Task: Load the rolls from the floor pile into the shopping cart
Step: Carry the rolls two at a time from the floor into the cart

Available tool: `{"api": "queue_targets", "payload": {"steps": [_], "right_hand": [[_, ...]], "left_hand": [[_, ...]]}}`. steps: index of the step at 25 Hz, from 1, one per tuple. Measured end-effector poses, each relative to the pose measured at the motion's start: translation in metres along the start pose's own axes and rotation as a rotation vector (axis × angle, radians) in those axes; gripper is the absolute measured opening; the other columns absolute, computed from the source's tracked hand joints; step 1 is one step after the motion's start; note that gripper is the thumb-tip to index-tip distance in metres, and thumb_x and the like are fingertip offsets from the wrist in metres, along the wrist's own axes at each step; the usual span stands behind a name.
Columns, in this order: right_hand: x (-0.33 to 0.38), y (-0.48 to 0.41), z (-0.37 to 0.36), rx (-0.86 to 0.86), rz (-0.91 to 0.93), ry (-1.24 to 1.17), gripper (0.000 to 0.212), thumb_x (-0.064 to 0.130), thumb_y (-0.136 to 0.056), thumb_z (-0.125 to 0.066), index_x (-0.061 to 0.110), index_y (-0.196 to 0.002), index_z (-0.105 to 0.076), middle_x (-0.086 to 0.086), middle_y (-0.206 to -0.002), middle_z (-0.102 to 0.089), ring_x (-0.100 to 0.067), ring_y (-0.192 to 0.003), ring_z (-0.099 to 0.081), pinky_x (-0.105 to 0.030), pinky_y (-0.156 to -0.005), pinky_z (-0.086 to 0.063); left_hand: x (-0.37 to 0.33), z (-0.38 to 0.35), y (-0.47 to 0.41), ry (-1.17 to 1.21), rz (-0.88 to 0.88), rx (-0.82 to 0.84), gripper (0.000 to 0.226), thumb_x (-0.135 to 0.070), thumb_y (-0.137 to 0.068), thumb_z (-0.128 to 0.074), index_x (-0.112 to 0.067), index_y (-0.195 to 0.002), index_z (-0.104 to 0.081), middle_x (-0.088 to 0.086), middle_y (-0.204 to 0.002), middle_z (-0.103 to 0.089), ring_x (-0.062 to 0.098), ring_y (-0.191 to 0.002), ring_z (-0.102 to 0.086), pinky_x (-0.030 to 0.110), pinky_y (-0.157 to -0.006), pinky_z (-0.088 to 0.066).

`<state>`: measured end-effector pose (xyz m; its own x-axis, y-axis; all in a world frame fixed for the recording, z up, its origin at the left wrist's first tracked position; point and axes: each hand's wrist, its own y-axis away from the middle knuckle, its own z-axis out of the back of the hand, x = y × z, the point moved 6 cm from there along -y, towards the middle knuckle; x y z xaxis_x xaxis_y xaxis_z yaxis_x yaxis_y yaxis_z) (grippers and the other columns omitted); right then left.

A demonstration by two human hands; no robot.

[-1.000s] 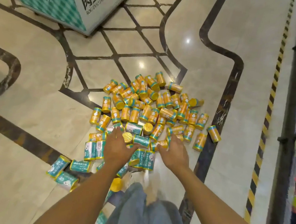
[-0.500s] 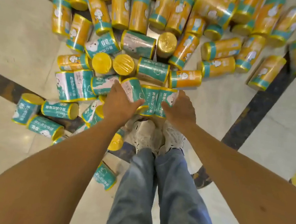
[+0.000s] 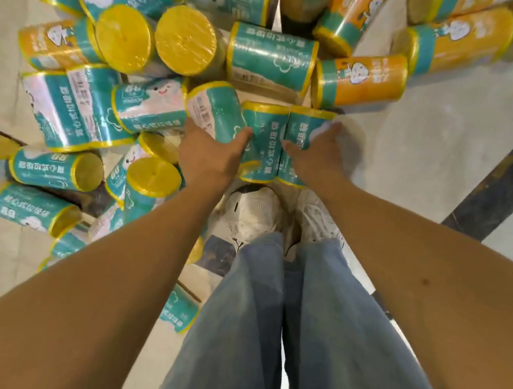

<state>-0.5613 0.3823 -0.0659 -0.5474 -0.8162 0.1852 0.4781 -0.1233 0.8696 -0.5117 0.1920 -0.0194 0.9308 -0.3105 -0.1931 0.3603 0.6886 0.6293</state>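
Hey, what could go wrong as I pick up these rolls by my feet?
Your left hand grips the tilted teal roll, your right hand the right teal roll; the middle roll seems only wedged between and could drop on lifting. Loose rolls crowd your shoes, so stepping could trip you.

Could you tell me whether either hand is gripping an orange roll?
No, the left hand grips the left teal roll and the right hand the right teal roll.

Pale polished floor [image 3: 415, 179] with a dark inlaid band [image 3: 499, 191] carries a heap of teal rolls [image 3: 271, 59] and orange rolls [image 3: 360, 80] (most on their sides), white shoes [image 3: 254, 213] beside them
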Motion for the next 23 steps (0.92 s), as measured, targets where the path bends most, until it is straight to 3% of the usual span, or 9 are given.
{"api": "queue_targets", "payload": {"steps": [5, 9, 17, 23], "right_hand": [[0.009, 0.025, 0.030, -0.050, 0.025, 0.048, 0.081, 0.047, -0.087, -0.063, 0.007, -0.143, -0.021, -0.012, -0.139, -0.045, -0.031, -0.126, -0.047, -0.035, -0.095, -0.040], [0.032, 0.083, 0.078, -0.073, 0.045, 0.063, 0.083, 0.054, -0.085, -0.061, 0.009, -0.143, -0.023, -0.014, -0.135, -0.048, -0.034, -0.123, -0.049, -0.036, -0.093, -0.041], [0.143, 0.250, 0.245, -0.326, 0.263, -0.128, 0.076, 0.053, -0.083, -0.066, 0.015, -0.138, -0.031, -0.011, -0.130, -0.056, -0.034, -0.119, -0.053, -0.038, -0.088, -0.044], [0.189, 0.387, 0.361, -0.549, 0.380, -0.267, 0.083, 0.058, -0.081, -0.065, 0.016, -0.142, -0.028, -0.012, -0.127, -0.058, -0.035, -0.117, -0.054, -0.037, -0.085, -0.044]], "left_hand": [[-0.014, 0.019, 0.016, -0.013, -0.033, 0.007, 0.076, -0.050, -0.072, -0.076, -0.009, -0.128, -0.046, 0.010, -0.124, -0.059, 0.030, -0.114, -0.056, 0.036, -0.087, -0.045], [-0.058, 0.065, 0.058, 0.033, -0.207, 0.010, 0.078, -0.045, -0.073, -0.076, -0.007, -0.132, -0.042, 0.012, -0.126, -0.057, 0.032, -0.115, -0.054, 0.038, -0.087, -0.044], [-0.195, 0.246, 0.164, 0.200, -0.473, -0.139, 0.080, -0.041, -0.072, -0.079, -0.011, -0.137, -0.041, 0.009, -0.126, -0.058, 0.029, -0.115, -0.055, 0.037, -0.089, -0.044], [-0.262, 0.375, 0.254, 0.319, -0.694, -0.237, 0.090, -0.045, -0.069, -0.080, -0.015, -0.142, -0.038, 0.007, -0.127, -0.059, 0.029, -0.116, -0.054, 0.038, -0.091, -0.044]]}}
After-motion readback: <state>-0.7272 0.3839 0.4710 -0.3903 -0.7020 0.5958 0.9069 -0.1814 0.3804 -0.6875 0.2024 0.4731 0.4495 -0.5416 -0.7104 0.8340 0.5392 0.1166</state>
